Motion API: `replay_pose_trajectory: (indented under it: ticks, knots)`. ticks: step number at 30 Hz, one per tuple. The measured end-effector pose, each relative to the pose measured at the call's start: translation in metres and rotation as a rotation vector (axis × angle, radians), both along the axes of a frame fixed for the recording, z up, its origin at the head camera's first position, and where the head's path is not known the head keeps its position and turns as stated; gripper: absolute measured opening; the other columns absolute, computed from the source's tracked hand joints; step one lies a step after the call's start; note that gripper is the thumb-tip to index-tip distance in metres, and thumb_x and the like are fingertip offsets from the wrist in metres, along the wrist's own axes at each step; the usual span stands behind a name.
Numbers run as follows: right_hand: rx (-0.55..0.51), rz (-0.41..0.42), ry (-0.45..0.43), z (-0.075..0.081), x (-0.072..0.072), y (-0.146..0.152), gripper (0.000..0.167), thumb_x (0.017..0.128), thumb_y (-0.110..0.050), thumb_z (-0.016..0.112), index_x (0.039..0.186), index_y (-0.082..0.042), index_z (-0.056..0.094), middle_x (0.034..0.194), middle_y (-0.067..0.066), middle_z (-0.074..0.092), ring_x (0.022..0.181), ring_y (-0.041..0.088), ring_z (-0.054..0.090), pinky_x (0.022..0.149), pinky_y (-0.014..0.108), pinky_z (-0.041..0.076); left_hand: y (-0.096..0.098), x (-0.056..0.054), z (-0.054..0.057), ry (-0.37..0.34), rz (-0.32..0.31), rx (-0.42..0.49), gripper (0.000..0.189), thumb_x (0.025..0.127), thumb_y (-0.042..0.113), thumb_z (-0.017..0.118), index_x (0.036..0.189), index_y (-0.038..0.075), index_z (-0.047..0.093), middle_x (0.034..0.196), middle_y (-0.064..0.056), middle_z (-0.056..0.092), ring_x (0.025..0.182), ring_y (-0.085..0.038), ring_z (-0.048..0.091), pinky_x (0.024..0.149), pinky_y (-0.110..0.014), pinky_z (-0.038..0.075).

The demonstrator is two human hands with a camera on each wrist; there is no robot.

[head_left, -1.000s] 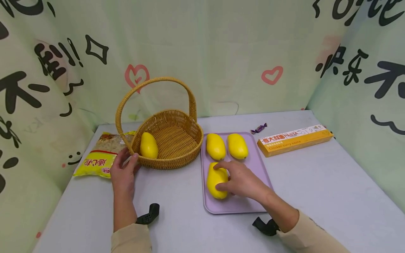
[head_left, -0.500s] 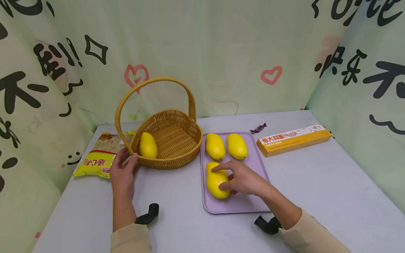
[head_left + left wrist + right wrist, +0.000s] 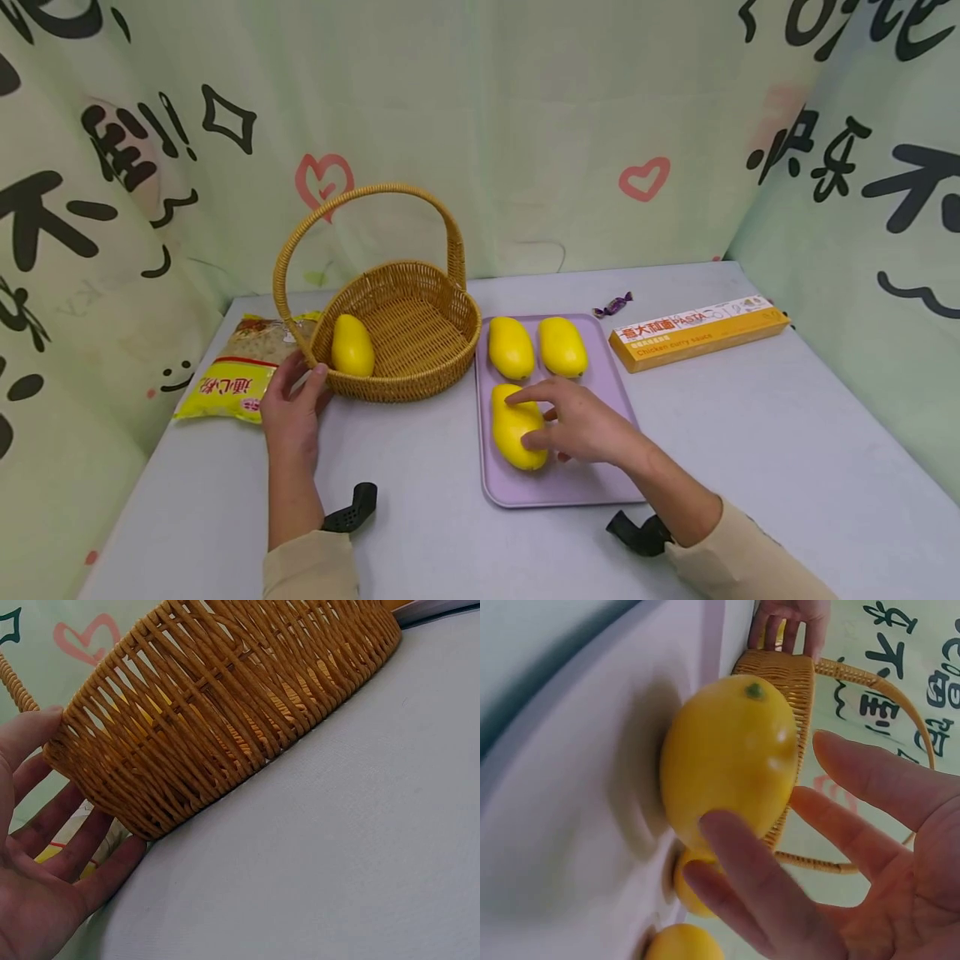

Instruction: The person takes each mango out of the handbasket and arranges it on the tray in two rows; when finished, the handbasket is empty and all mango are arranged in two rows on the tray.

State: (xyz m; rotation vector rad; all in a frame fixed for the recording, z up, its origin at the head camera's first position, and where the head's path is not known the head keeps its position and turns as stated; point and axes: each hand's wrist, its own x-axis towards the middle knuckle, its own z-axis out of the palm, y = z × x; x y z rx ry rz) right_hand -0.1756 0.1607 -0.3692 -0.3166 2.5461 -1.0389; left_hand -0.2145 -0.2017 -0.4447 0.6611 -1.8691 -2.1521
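My left hand holds the near left side of a round wicker basket, thumb at the rim and fingers along the outer wall. A yellow mango lies inside, at the basket's left. On a lilac tray to the right lie three more mangoes. My right hand is over the nearest mango, its fingers spread and loosely bent about it. In the right wrist view this mango rests on the tray, its green stem end showing. The two other mangoes lie side by side behind it.
A yellow bag of dry food lies left of the basket, partly behind my left hand. Right of the tray are an orange and white pasta box and a small purple wrapped candy. The basket's tall handle arches over it.
My right hand has drawn slightly to the right and its thumb has shifted along the near mango. That mango's near end has swung a little right. The left hand and basket stay put.
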Motion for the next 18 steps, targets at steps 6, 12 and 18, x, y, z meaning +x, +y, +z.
replay_pose_trajectory:
  ticks: [6, 12, 18]
  knots:
    - [0.112, 0.082, 0.115, 0.015, -0.003, -0.001, 0.048, 0.089, -0.021, 0.081, 0.136, -0.02, 0.069, 0.146, 0.012, 0.06, 0.117, 0.036, 0.062, 0.093, 0.047, 0.058, 0.001, 0.001, 0.001, 0.005, 0.004, 0.008, 0.057, 0.098, 0.031, 0.072, 0.152, 0.035, 0.051, 0.157, -0.001, 0.047, 0.139, -0.02, 0.051, 0.114, -0.038, 0.049]
    - [0.152, 0.094, 0.085, 0.035, -0.015, -0.009, 0.048, 0.092, -0.024, 0.077, 0.139, -0.021, 0.067, 0.145, 0.012, 0.061, 0.115, 0.032, 0.062, 0.088, 0.04, 0.061, 0.002, 0.001, 0.001, 0.01, 0.01, 0.008, 0.058, 0.098, 0.031, 0.072, 0.152, 0.035, 0.051, 0.157, -0.001, 0.047, 0.139, -0.021, 0.051, 0.114, -0.038, 0.049]
    - [0.175, 0.153, 0.101, 0.05, -0.033, -0.017, 0.049, 0.094, -0.029, 0.076, 0.141, -0.022, 0.064, 0.139, 0.017, 0.064, 0.116, 0.03, 0.065, 0.085, 0.038, 0.062, 0.002, 0.001, 0.001, 0.013, 0.014, -0.014, 0.057, 0.098, 0.032, 0.072, 0.151, 0.035, 0.052, 0.156, -0.001, 0.048, 0.139, -0.021, 0.052, 0.113, -0.037, 0.05]
